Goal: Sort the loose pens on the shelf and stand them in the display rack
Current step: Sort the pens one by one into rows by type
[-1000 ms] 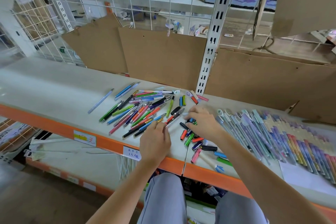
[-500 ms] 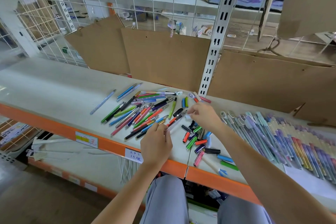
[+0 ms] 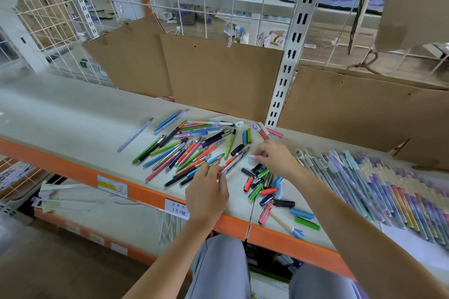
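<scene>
Since a sec ago the right hand (image 3: 274, 158) has lifted off the short-pen clutter and drawn up & back, now pinching a small pale blue bit (image 3: 250, 157), prob. a cap, at its fingertips; the left hand (image 3: 206, 192) has edged fwd a touch, head view shifted too.

Left fingers (image 3: 213, 172) are curled round the near end of a clear pen (image 3: 233, 162) w/ an orange-red section, its tip pointing away toward the right fingertips. Right fingers (image 3: 258, 158) are closed on the pale bit just past that tip, close but not touching as far as I can tell.

Step in hand, my read: still sorting, seemingly capping or pairing this pen, nothing racked yet. No display rack can be made out.

Just under the right fingers lies the heap of short pens (image 3: 261, 182): green, orange, black, blue, pink. Left of the left fingers, fanned out, sits the main pile of long pens (image 3: 184, 150); one pale pen (image 3: 135, 135) lies apart further left. Beyond the fingertips, a blue-green pair (image 3: 247, 136). Well right of the right wrist, rows of packaged pens (image 3: 379, 182). All on the grey shelf (image 3: 73, 114) w/ orange front edge; cardboard (image 3: 221, 75) stands behind.

Next move calls for lining cap w/ tip, both hands steady, small gap to close; then set the pen w/ its like. Risk: sleeve-less forearm sweeping the short pens off the near edge.
</scene>
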